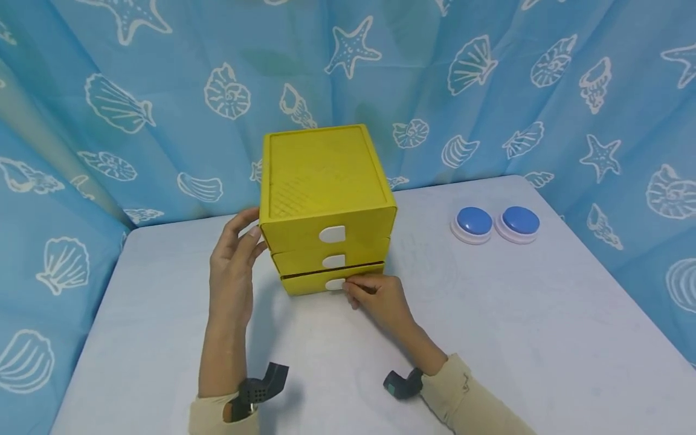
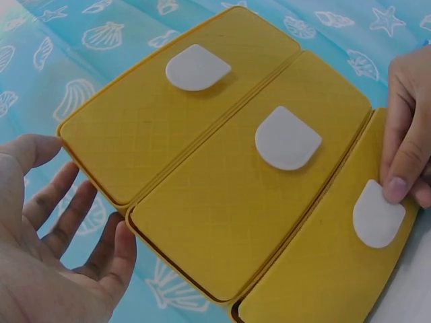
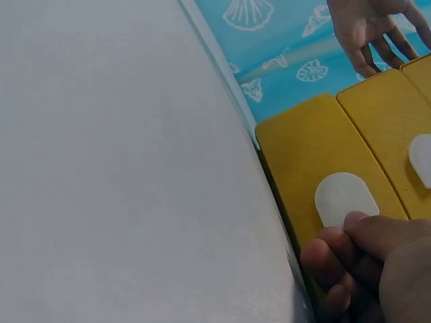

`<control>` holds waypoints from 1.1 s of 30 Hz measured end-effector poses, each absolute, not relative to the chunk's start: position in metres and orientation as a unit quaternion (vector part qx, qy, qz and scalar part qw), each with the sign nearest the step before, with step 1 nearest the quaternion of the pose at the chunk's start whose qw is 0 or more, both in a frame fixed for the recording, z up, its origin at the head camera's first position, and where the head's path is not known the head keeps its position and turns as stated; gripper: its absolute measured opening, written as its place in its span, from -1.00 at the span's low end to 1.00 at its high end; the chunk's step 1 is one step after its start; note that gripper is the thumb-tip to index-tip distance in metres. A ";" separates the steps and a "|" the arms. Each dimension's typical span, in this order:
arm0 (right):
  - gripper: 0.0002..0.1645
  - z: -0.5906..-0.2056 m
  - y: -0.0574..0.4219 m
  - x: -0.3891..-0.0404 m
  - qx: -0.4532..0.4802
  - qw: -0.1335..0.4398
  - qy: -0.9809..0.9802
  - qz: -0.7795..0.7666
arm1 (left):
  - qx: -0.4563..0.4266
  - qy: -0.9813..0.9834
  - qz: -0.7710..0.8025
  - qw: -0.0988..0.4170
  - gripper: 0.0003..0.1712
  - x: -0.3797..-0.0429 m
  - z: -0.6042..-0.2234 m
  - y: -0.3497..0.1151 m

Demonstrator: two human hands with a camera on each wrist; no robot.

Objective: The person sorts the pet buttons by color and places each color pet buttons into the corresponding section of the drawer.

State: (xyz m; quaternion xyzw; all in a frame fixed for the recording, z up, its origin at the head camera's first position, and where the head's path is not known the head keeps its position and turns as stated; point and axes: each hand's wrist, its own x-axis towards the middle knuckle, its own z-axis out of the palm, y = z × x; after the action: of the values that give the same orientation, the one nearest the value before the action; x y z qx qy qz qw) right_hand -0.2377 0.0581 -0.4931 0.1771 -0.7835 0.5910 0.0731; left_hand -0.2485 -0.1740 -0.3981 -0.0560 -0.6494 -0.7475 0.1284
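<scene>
A yellow three-drawer box (image 1: 328, 172) stands on the white table, each drawer front bearing a white rounded tab. My right hand (image 1: 380, 302) pinches the tab (image 3: 345, 198) of the bottom drawer (image 1: 310, 284) between thumb and fingers. Along the top of that drawer front runs a thin dark gap; the upper two drawers sit flush. At the left side of the box is my left hand (image 1: 232, 266), with its fingers spread loosely and its fingertips right at the edge (image 2: 94, 171). The middle tab (image 2: 288, 138) and top tab (image 2: 197, 67) are untouched.
Two round push buttons with blue tops and white bases, one left (image 1: 474, 222) and one right (image 1: 520, 222), stand to the right of the box. A blue curtain (image 1: 348, 90) with white shells and starfish hangs behind and beside the white table (image 1: 489, 314).
</scene>
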 end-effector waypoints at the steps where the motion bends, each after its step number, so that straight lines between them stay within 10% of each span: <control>1: -0.84 -0.493 0.058 -0.236 0.178 0.077 -0.783 0.591 | -0.055 -0.648 -0.749 0.127 -0.55 -0.248 -0.397 -0.174; 33: -0.87 -0.495 0.062 -0.162 0.175 0.092 -0.784 0.588 | -0.055 -0.636 -0.760 0.123 -0.55 -0.248 -0.394 -0.175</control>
State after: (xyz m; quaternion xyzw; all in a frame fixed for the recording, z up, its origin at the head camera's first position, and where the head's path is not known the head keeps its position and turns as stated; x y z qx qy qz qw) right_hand -0.1617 0.0622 -0.4949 0.1754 -0.7843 0.5879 0.0925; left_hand -0.2480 -0.1748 -0.3935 -0.0548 -0.6360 -0.7598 0.1233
